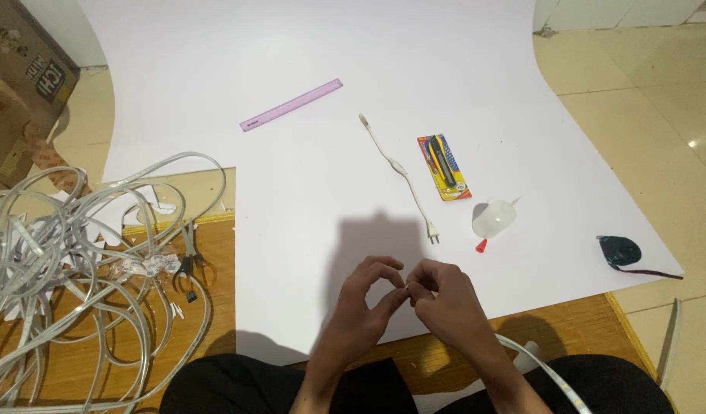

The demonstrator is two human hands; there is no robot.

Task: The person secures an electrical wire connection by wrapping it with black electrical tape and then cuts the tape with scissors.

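Fingertips of both hands meet over the near edge of the white sheet (pixel 330 92): the left hand (pixel 364 303) curls its thumb and forefinger toward the right hand (pixel 445 303), and between them they pinch the end of a pale light strip (pixel 548 376), which runs off under the right wrist toward the lower right corner. What exactly sits between the fingertips is too small to make out, though a small whitish bit shows at the point where they meet. By the look of it, the step in hand is fine work on the strip's end, fitting or picking at something there; a next move would call for a steady pinch and close alignment, since the part is tiny and half hidden by the fingers. As for containers, a small translucent bottle (pixel 493 218) lies on its side on the sheet, its red cap (pixel 481 246) off and lying just beside it; its contents cannot be told. A yellow blister pack (pixel 443 167) holds a utility knife, seemingly unopened. Also on the sheet are a white power cord with plug (pixel 403 176), a purple ruler (pixel 291 105) and a dark roll of tape (pixel 619 251). To the left lies a tangled heap of light strip (pixel 69 284) with pliers (pixel 189 261) at its edge.
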